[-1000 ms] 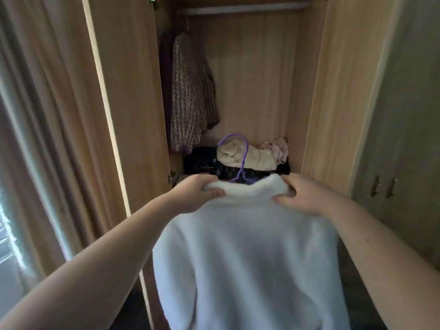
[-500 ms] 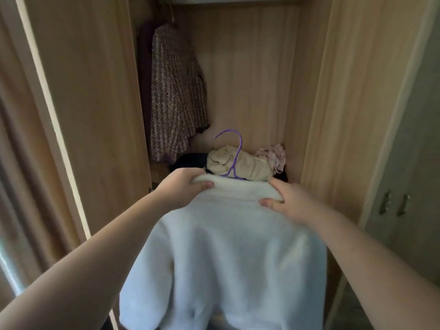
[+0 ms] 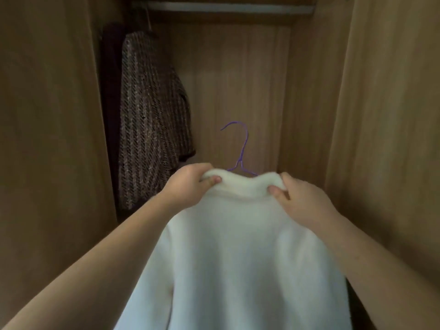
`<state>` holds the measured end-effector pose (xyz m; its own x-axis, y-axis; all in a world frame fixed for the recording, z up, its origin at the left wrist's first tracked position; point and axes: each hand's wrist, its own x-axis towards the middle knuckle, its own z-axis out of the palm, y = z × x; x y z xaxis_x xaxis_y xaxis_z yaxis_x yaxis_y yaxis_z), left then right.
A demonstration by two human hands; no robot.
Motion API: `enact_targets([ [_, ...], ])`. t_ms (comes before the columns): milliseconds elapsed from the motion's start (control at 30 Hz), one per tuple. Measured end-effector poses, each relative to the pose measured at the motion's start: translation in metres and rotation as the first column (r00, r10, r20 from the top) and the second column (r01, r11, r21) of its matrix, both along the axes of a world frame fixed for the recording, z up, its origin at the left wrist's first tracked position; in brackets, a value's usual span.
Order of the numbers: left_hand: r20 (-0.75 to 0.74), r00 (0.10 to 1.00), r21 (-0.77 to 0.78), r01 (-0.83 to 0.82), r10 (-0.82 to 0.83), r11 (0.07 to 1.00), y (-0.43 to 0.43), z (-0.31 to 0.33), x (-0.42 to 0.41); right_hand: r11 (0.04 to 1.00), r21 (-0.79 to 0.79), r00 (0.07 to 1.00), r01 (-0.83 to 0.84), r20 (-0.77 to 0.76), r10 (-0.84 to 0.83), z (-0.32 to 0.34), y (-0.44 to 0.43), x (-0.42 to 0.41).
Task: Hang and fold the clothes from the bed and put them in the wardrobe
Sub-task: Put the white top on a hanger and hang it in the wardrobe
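Lower edge cuts off white fleece jumper (image 3: 238, 246), purple hanger (image 3: 244, 148) with shoulders hidden inside it, tweed jacket (image 3: 152, 115) covers most of dark garment (image 3: 110, 91).

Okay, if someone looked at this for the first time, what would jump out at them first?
The white fleece top fills the lower middle, gripped at its collar by the left hand and the right hand. The hook of its purple hanger pokes up above the collar, well below the wardrobe rail at the top. A brown tweed jacket hangs at the back left.
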<state>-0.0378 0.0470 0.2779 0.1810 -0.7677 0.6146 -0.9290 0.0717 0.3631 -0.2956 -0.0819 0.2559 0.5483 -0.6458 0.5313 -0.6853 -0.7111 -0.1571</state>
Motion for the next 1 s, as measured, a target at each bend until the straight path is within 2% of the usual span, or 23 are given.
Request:
enact_targets([
  [67,0.028,0.999,-0.014,0.041,-0.04,0.999,-0.028,0.012,0.016,0.992,-0.115,0.997,0.046,-0.056,-0.053,0.017,-0.018,0.004],
  [133,0.074,0.995,-0.029,0.073,-0.071,0.997,-0.056,0.024,0.025,0.971,-0.236,1.0,-0.021,-0.003,0.021,0.035,-0.04,0.004],
  [200,0.131,0.988,-0.058,0.09,-0.082,0.994,-0.084,0.035,0.032,0.985,-0.114,0.983,-0.132,0.11,0.144,0.053,-0.059,0.006],
  [267,0.156,0.985,-0.079,0.089,-0.076,0.993,-0.113,0.046,0.04,0.995,0.008,0.992,-0.103,0.081,0.102,0.064,-0.082,0.015],
  [333,0.149,0.985,-0.094,0.103,-0.088,0.99,-0.143,0.056,0.048,1.0,-0.013,0.999,0.02,0.041,-0.019,0.065,-0.113,0.025],
  [400,0.148,0.983,-0.12,0.125,-0.107,0.985,-0.173,0.067,0.054,0.996,0.028,0.992,0.084,0.092,-0.086,0.064,-0.142,0.032],
  [533,0.166,0.98,-0.145,0.134,-0.11,0.98,-0.23,0.086,0.06,0.996,0.086,0.975,0.035,0.215,-0.052,0.071,-0.195,0.042],
  [633,0.214,0.976,-0.194,0.087,-0.044,0.977,-0.271,0.104,0.067,0.999,-0.007,0.962,0.038,0.271,-0.035,0.09,-0.232,0.053],
  [800,0.254,0.963,-0.351,0.001,0.095,0.937,-0.333,0.137,0.084,0.92,-0.314,0.937,0.233,0.326,-0.126,0.135,-0.284,0.08],
  [900,0.237,0.962,-0.47,-0.01,0.138,0.882,-0.373,0.15,0.1,0.888,-0.353,0.922,0.293,0.351,-0.165,0.161,-0.312,0.093],
  [1000,0.243,0.955,-0.455,-0.041,0.169,0.889,-0.413,0.156,0.115,0.852,-0.382,0.907,0.357,0.36,-0.218,0.185,-0.337,0.1],
])
